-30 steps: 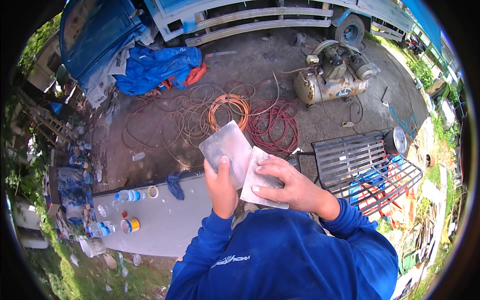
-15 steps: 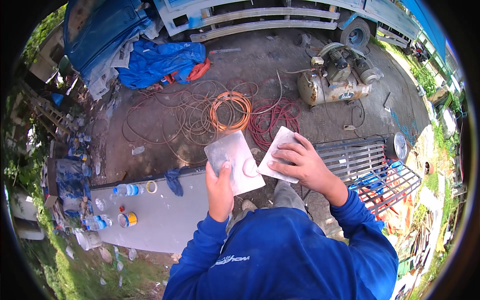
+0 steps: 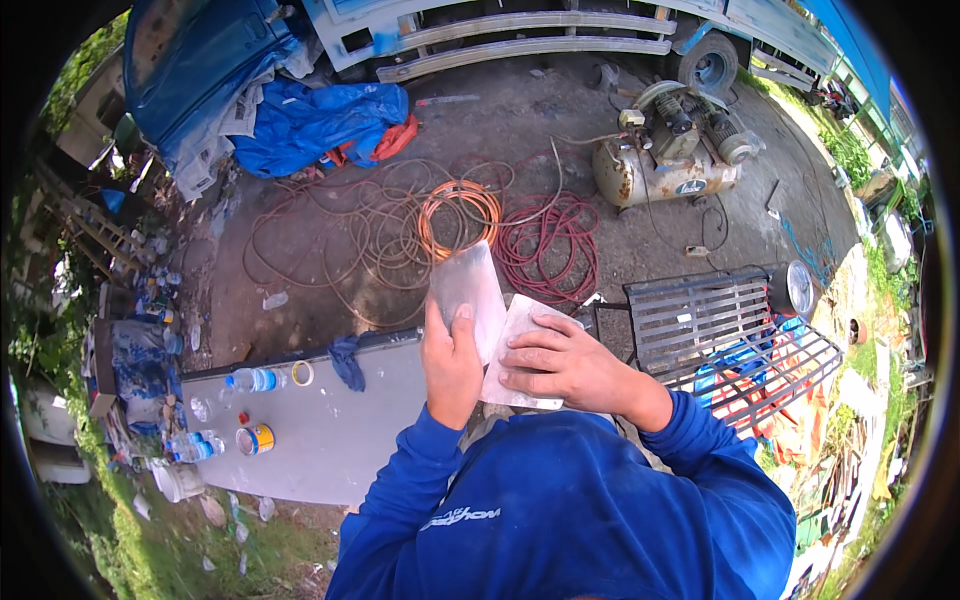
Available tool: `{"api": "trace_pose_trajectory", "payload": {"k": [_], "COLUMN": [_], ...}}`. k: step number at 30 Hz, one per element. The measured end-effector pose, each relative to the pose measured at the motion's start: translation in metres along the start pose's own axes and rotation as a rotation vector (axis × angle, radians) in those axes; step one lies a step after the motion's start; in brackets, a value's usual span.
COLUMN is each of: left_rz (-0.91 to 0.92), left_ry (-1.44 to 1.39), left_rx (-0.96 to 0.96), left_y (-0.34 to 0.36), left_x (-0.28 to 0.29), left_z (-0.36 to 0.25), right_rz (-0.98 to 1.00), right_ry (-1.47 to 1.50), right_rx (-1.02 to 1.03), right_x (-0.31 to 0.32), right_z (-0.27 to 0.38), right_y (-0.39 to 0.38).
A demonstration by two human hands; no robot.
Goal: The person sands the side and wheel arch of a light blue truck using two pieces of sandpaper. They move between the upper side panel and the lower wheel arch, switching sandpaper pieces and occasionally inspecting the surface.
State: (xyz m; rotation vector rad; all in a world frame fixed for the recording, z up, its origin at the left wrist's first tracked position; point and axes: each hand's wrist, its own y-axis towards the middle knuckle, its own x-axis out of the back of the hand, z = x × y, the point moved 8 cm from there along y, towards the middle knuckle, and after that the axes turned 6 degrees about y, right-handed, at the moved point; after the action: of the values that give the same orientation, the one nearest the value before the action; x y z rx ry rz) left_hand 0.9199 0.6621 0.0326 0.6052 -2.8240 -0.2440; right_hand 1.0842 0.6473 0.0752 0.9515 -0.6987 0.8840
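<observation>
So, two thin plates in play, one to each hand: we've got the left plate (image 3: 480, 285) in our left hand (image 3: 450, 365), that grip pinching it with the thumb on the face; our right hand (image 3: 570, 365) clamps the right plate (image 3: 517, 320), fingers laid across its top, thumb hidden from us. Both are up in front of our chest, edges meeting in view, though whether they truly touch we can't tell! Look at the angles: the left plate's long axis runs away from us, far end leaning left towards one orange hose coil (image 3: 493, 212); the right plate's far end leans right. Over to containers on the grey desk (image 3: 330, 450): one yellow-and-blue tin (image 3: 255, 440), contents too small to make out, with clear bottles (image 3: 250, 380) nearby. One tape roll (image 3: 303, 374), one blue cloth (image 3: 347, 362), and just beside the desk, one white bucket (image 3: 180, 482), its inside unclear to us
</observation>
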Motion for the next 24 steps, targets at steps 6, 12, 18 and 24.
{"api": "trace_pose_trajectory", "payload": {"k": [6,12,18,24], "left_rz": [-0.079,-0.051,-0.029,0.024], "left_ry": [-0.189,-0.787,-0.682,-0.511], "left_rx": [0.075,0.438,0.387,0.263], "left_y": [0.0,-0.015,-0.018,-0.006], "left_x": [0.007,-0.012,0.002,0.004], "left_z": [-0.001,0.024,0.029,0.025], "right_rz": [-0.118,-0.257,-0.169,-0.137], "right_ry": [0.012,0.106,-0.247,-0.267], "right_rx": [-0.104,-0.139,-0.175,-0.129], "right_x": [0.02,-0.005,0.04,0.044], "right_z": [-0.008,-0.032,-0.047,-0.042], "right_y": [-0.009,-0.013,-0.019,-0.017]}}
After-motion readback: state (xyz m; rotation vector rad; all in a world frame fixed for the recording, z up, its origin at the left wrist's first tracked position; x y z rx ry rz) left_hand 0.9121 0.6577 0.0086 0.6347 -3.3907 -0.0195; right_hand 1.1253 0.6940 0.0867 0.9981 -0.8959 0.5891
